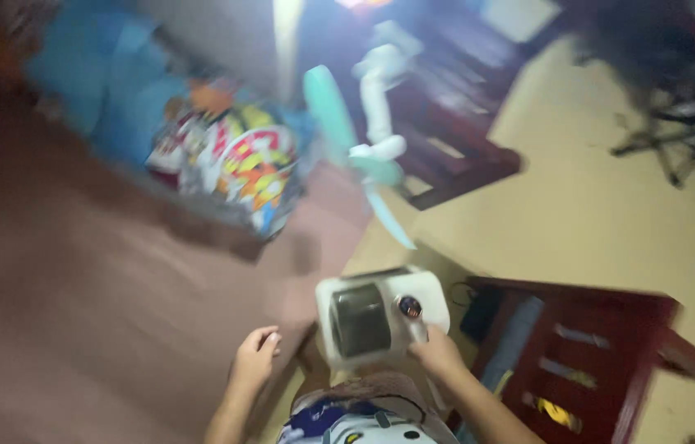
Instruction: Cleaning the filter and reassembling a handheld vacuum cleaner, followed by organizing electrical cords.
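- Pale cream floor [594, 222] fills the right half of the head view, and a broad brown bed surface [92, 296] fills the left; the whole picture is smeared by motion blur.
- Left hand [255, 355] comes up from the bottom edge at about 6 o'clock, forearm slanting up. Its fingers are curled loosely inward, close to a soft fist, at the edge of the brown surface; it grips nothing that I can see.
- Right hand [438, 352] rises from about 5 o'clock, its fingers laid against the lower right corner of a white boxy appliance [380, 316]. How far the fingers wrap round it I cannot tell, owing to blur.
- That appliance sits just below centre, between the two hands, with a dark square panel on its face and a small round knob at its 2 o'clock corner.
- At 12 o'clock of the appliance stands a white and mint-green fan [368, 140], tilted.
- At 10 o'clock lies a bundle of brightly printed cloth [240, 164], with blue fabric behind it.
- At 4 o'clock, just beside the right forearm, stands a dark red wooden slatted stand [611, 345]; another dark wooden piece [454, 140] lies at 1 o'clock.
- Patterned clothing of the person [356, 415] shows at the bottom edge.
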